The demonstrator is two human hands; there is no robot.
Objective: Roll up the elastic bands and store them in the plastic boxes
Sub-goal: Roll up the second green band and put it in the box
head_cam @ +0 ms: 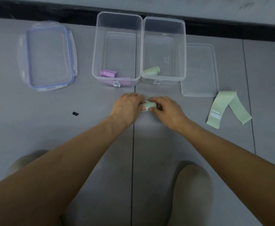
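L hand (128,107) + R hand (163,110): fingers curled, both gripping green rolled band (149,106).

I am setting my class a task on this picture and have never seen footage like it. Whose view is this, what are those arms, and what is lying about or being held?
There is no machine here. The single picture comes from a camera worn on a person's head, looking down at their bare arms. The left hand and right hand pinch a rolled green band between them, low over the grey surface. Behind them stand two clear open boxes. The left box holds purple rolls and the right box holds one green roll. A blue-rimmed lid lies far left, a clear lid lies on the right, and a flat green band lies beside it.
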